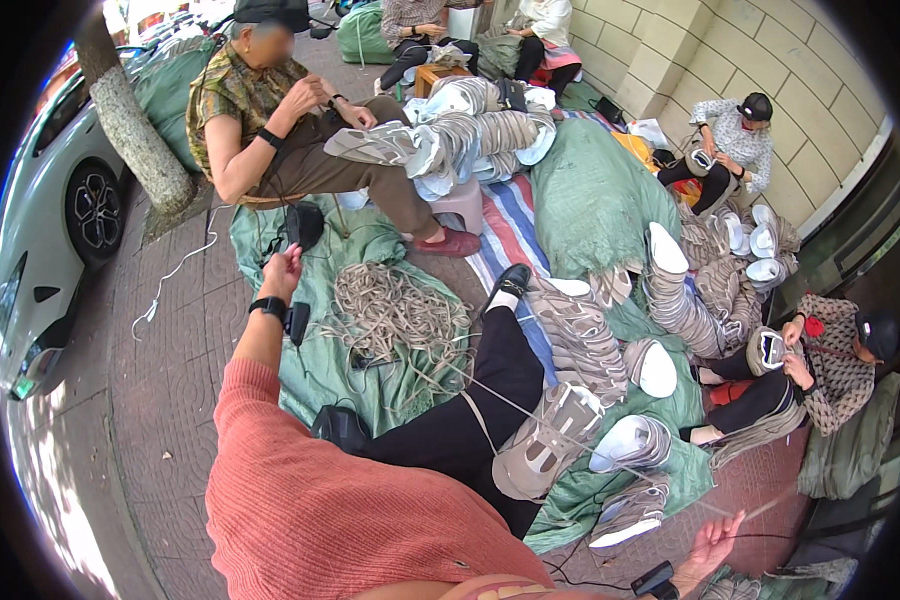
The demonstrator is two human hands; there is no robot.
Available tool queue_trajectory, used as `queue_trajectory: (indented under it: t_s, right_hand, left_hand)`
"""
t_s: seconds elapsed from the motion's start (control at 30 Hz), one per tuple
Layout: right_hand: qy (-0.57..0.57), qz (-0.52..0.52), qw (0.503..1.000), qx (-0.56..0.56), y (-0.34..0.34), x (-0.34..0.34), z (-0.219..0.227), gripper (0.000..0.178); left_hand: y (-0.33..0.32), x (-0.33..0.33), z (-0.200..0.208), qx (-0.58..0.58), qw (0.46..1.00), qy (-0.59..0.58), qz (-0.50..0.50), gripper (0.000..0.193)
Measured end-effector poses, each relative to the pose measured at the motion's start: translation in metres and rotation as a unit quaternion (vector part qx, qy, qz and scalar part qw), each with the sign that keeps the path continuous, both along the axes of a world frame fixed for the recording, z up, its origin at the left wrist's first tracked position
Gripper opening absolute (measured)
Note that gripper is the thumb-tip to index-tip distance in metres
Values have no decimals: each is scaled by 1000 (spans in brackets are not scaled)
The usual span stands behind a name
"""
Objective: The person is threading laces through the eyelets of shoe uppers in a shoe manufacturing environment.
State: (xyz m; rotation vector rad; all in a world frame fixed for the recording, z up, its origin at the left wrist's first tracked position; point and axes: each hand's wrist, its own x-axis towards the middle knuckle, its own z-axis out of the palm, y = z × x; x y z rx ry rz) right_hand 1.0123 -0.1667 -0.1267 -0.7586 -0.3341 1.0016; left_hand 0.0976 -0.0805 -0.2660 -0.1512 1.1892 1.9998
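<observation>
A grey-beige shoe upper (550, 442) lies across my thigh, with pale laces stretched from it. My left hand (284, 265) is stretched far forward, fingers pinched beside a black pouch (304, 224); what they hold is too small to make out. At the lower right, my right hand (715, 542) is reached out to the side, fingers closed on a shoelace (660, 484) that runs taut from the upper. A tangled heap of beige laces (395, 310) rests on the green sheet (315, 375) between my left arm and my leg.
Stacked uppers (580, 340) and a full green sack (590, 195) stand beyond my leg. A person in a patterned vest (260, 110) sits opposite, by a pile of uppers (480, 125). Another person (830, 350) works at the right. A car (55, 230) and a tree trunk (135, 125) are at left.
</observation>
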Motion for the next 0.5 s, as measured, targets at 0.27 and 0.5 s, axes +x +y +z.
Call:
queue_trajectory:
  t_s: [0.27, 0.5]
  right_hand:
    - [-98, -86, 918, -374, -179, 133, -126, 33]
    - [3, -320, 855, -409, -260, 123, -214, 34]
  left_hand:
    - [-1, 12, -45, -85, 975, -11, 206, 16]
    - [31, 50, -35, -61, 988, 97, 99, 8]
